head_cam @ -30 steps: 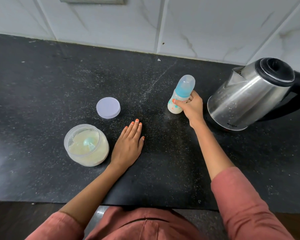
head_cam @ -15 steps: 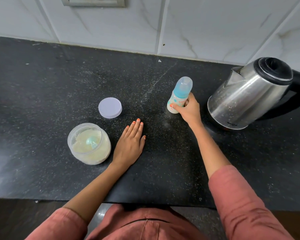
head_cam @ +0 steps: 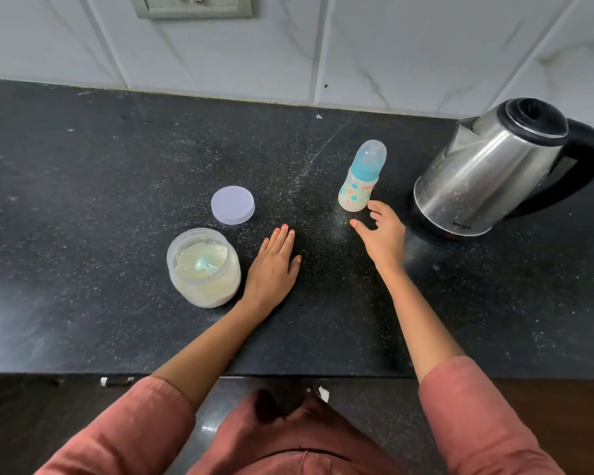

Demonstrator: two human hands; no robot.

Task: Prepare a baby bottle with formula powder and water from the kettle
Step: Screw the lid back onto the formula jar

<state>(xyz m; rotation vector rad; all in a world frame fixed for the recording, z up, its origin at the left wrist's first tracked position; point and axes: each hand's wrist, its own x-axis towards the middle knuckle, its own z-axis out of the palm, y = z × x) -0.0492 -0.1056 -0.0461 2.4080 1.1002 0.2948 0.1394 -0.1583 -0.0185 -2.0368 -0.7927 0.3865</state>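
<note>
1. Bench (head_cam: 83, 200) of black speckled stone carries everything. One steel kettle (head_cam: 487, 176) with a black lid and handle stands near its far right corner.
2. Two hands. The left hand (head_cam: 275, 265) lies flat at mid-bench, palm down and fingers together, just right of the jar (head_cam: 203, 269). The right hand (head_cam: 383, 234) is stretched forward, fingers loosely spread and gripping nothing, just beside the base of the baby bottle (head_cam: 359, 183).
3. One open jar of pale powder holds one teal scoop (head_cam: 204, 264).
4. One capped bottle with milky contents stands upright, left of the kettle.
5. One round lid (head_cam: 233, 205) lies flat just behind the jar.
</note>
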